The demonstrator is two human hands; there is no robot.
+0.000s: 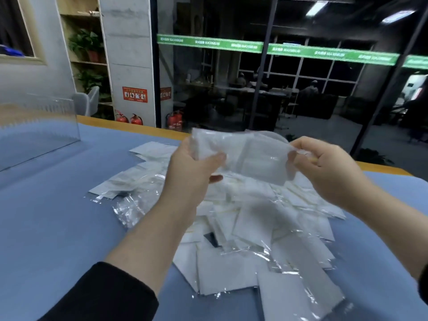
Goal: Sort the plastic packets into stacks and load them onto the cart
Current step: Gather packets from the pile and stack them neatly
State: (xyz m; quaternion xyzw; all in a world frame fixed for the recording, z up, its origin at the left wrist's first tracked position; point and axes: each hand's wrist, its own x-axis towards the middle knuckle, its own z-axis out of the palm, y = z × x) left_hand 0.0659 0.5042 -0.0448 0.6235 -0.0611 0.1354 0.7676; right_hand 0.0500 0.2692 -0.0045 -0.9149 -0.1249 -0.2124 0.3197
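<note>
Both hands hold up a few clear plastic packets (245,154) with white contents, raised above the table. My left hand (192,167) grips their left end, thumb on the near face. My right hand (322,163) pinches the right end, fingers curled. Under them a loose heap of several similar plastic packets (243,239) spreads over the blue table (51,228), some flat, some crumpled. No cart is in view.
A clear acrylic box (39,130) stands at the table's far left. The table's far edge has an orange rim (129,126). Beyond it are glass walls, red fire extinguishers (136,119) on the floor and a plant shelf (88,49).
</note>
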